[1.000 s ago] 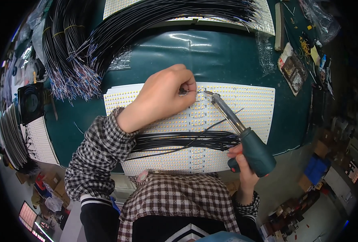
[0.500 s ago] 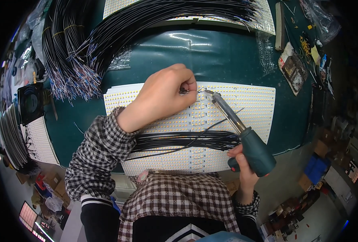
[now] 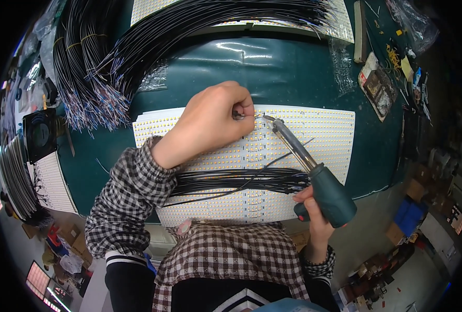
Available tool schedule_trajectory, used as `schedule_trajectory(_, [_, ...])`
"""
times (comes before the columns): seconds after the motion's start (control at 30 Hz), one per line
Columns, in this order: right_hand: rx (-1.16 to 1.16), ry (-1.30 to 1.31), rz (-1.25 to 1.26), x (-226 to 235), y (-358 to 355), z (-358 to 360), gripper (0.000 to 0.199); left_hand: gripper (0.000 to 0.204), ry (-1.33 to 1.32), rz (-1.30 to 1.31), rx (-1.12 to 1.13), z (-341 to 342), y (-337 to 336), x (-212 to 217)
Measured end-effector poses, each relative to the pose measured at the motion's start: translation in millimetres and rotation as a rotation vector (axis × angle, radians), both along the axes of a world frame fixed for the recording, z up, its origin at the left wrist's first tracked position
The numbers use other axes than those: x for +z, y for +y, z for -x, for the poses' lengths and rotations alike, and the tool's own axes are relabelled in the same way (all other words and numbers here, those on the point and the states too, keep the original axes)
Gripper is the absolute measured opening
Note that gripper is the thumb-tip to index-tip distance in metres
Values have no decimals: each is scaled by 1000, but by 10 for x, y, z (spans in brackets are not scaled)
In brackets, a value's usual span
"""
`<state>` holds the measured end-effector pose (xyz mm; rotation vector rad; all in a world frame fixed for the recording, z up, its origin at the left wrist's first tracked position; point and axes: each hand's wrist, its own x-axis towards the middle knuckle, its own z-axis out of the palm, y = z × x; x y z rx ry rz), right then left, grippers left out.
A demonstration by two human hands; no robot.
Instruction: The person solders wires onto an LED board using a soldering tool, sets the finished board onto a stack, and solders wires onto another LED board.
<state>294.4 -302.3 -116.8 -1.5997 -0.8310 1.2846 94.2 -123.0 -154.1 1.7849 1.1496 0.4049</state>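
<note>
My left hand (image 3: 210, 119) lies over the upper part of a white LED board (image 3: 330, 130) dotted with rows of small yellow chips. Its thumb and forefinger pinch a thin wire (image 3: 258, 115), whose end reaches the board's middle strip; the rest is mostly hidden by the hand. My right hand (image 3: 318, 229) grips a dark green soldering gun (image 3: 332, 195) from below. The gun slants up and left, its tip at the board just right of the wire end; contact is too small to confirm. A bundle of black wires (image 3: 215, 183) lies across the lower board, one strand crossing diagonally.
Long bundles of black wires (image 3: 189, 31) with stripped ends lie at the back left, partly over another LED board (image 3: 348, 26). A small black fan (image 3: 39, 135) stands at the left. A stained block (image 3: 379, 86) and loose scraps sit on the green tabletop (image 3: 288, 67) at right.
</note>
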Motion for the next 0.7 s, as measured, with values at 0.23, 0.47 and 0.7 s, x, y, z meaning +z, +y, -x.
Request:
schedule_trajectory(0.23, [24,-110,16,5,6,24,17,9,0,46,-16,7,18,-7])
schedule_trajectory(0.47, [46,-107,12,-18,-2,20,16,9,1,95,-22,9,37,-20])
schedule_trajectory(0.7, [36,-103,11,-8,1,28,15,9,-7,82,-28,9,43,-26])
